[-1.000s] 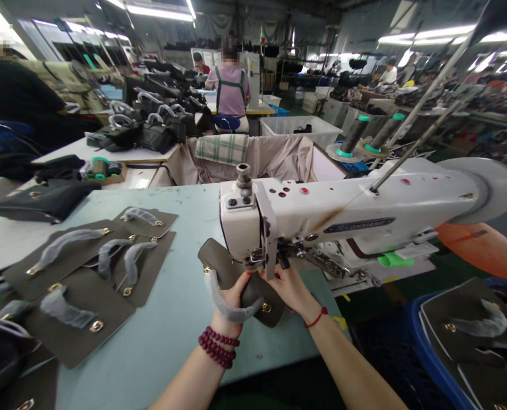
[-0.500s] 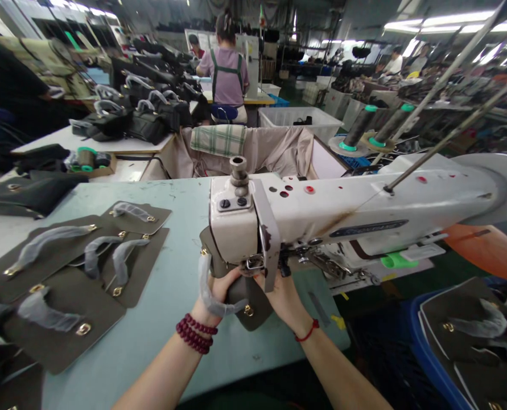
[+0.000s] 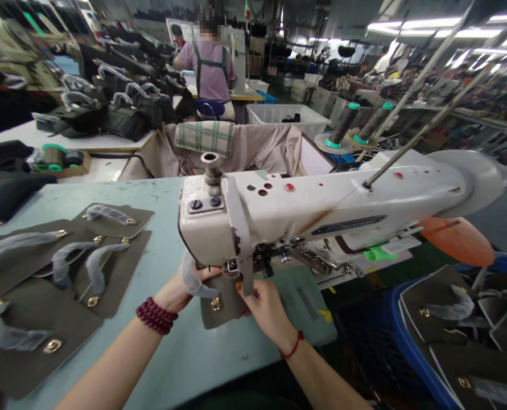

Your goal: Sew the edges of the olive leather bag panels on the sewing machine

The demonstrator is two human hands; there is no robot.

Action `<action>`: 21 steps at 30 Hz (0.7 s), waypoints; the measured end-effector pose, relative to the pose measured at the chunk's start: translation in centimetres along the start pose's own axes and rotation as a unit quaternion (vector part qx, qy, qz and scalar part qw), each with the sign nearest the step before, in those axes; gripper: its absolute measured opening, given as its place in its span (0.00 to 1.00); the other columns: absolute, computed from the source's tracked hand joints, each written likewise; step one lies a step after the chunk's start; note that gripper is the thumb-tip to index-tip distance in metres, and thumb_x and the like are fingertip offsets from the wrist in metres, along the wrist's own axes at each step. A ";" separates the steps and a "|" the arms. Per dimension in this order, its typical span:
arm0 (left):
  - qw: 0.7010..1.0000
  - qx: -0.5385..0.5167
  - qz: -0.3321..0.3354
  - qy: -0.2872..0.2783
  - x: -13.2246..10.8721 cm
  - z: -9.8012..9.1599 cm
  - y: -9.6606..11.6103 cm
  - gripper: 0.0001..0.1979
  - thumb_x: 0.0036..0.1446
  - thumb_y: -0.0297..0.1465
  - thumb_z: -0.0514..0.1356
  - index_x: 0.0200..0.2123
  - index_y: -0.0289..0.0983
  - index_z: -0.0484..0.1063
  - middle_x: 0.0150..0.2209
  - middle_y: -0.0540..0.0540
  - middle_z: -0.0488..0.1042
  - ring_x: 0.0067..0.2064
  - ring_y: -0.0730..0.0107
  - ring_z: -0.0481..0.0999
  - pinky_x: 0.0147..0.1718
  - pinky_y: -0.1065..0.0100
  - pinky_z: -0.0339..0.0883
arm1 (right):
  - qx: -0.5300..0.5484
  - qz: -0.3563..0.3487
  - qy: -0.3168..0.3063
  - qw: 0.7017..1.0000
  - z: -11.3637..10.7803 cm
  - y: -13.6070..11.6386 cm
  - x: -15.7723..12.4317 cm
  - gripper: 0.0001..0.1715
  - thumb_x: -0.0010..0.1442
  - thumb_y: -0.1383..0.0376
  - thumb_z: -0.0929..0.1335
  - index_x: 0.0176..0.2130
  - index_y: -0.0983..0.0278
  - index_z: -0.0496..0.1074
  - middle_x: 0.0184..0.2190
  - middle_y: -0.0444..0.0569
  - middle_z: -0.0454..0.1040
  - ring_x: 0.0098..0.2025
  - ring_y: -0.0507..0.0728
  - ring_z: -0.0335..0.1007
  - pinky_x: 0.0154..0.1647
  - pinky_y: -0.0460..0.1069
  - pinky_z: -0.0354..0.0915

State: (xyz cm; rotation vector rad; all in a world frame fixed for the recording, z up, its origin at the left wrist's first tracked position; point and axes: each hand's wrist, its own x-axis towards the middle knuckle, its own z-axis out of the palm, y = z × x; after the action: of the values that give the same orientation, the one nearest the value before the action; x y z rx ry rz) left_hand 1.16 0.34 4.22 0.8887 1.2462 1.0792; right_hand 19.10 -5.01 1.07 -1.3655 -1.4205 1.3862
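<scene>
Standing by this post-bed-style industrial sewing machine [image 3: 244,213], I can see the olive leather panel [image 3: 221,307] held up at the machine's needle area, at about 6 o'clock from the head, with its brass snap fitting [image 3: 215,304] facing up. The left hand [image 3: 185,285] is curled closed around the panel's near side, and the plastic-wrapped handle [image 3: 193,278] bends over it. The right hand [image 3: 264,307] is narrowly pinched on the panel's other edge, its fingertips close beside the machine's metal guard [image 3: 240,245].

Work this tight goes best with both hands sharing the leather's weight, the edge fed square and fingertips kept clear of the needle. The wrapped handle needs holding away from the seam line.

The guard and machine head hide the needle, presser foot and the panel's upper edge, so I cannot tell whether the leather sits under the foot. The left fingers are partly hidden too.

More panels [image 3: 42,307] lie on the pale blue table [image 3: 163,364] at about 9 o'clock, and others fill a blue crate [image 3: 407,336] at about 4 o'clock.
</scene>
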 end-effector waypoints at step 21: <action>0.958 -0.283 -0.032 -0.018 -8.2 2.2 -8.2 0.23 0.50 0.48 0.62 0.40 0.36 0.76 0.41 0.39 0.77 0.44 0.53 0.74 0.45 0.55 0.68 | 0.154 0.057 -0.038 0.986 1.6 0.1 -1.9 0.30 0.58 0.44 0.64 0.24 0.67 0.69 0.18 0.48 0.74 0.18 0.50 0.70 0.19 0.41 0.62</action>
State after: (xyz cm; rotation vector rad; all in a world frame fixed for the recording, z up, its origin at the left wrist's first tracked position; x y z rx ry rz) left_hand 4.55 -9.66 -1.00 0.4225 0.8551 1.2706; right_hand 17.91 -7.16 1.06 -1.2168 -1.1318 1.6702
